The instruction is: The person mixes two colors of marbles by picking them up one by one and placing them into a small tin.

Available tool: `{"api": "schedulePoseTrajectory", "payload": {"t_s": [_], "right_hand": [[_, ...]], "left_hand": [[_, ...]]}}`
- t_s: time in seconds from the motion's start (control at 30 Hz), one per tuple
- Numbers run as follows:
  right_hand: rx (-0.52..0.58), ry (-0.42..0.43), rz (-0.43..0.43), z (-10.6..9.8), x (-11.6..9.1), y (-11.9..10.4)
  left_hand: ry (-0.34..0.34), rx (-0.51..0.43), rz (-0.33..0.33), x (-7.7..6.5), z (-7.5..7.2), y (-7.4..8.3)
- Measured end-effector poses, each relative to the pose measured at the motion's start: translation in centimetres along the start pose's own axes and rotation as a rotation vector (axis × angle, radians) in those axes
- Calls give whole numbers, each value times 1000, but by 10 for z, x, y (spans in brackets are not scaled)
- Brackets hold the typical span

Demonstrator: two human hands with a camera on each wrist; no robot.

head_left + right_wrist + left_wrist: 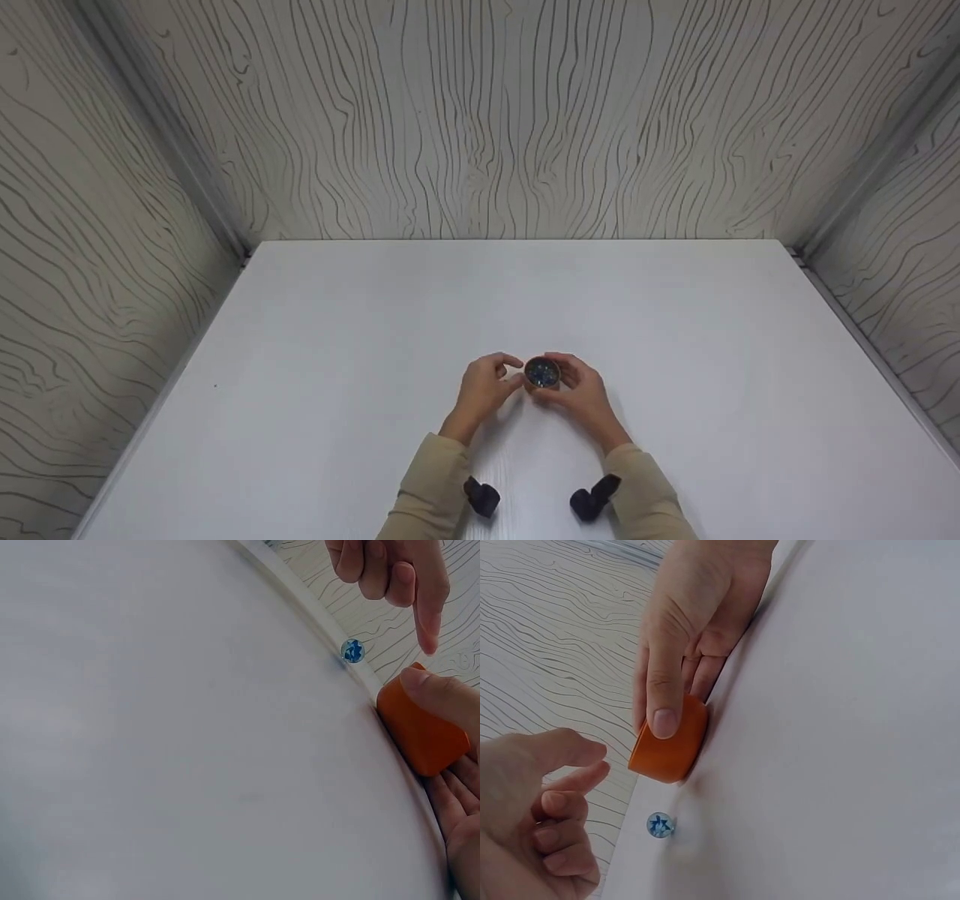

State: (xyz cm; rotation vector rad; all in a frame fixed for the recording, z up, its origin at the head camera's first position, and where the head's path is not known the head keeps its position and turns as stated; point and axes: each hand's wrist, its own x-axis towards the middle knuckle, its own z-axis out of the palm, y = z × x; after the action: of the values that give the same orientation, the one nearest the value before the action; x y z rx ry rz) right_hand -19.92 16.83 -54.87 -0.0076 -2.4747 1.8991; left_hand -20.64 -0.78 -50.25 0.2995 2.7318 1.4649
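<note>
My right hand (583,391) grips a small orange cup (669,746), thumb on the near side and fingers round the far side. From above, the cup's mouth shows glassy, dark blue contents (541,372); single pieces are too small to make out. My left hand (484,386) is just left of the cup, thumb and forefinger apart with nothing between them and the other fingers bent. One clear marble with a blue pattern (660,825) sits on the white table beside the cup, apart from both hands. It also appears in the right wrist view, where the cup stands low against the tabletop.
The white table (337,337) reaches back to a wood-grain patterned wall (480,120), with similar panels on both sides. A black device is on each sleeve near the wrist, the left one (482,498) and the right one (592,499).
</note>
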Motion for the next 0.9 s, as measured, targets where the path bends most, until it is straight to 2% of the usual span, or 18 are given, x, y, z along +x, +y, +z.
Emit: {"api": "schedulePoseTrajectory", "payload": {"t_s": [0.43,0.9], "right_hand": [[13,0,-1,0,0,0],[2,1,-4,0,0,1]], "left_hand": [[22,-8,-29,-2,-2,-7],[7,-22,-78,-5,-2,-15]]}}
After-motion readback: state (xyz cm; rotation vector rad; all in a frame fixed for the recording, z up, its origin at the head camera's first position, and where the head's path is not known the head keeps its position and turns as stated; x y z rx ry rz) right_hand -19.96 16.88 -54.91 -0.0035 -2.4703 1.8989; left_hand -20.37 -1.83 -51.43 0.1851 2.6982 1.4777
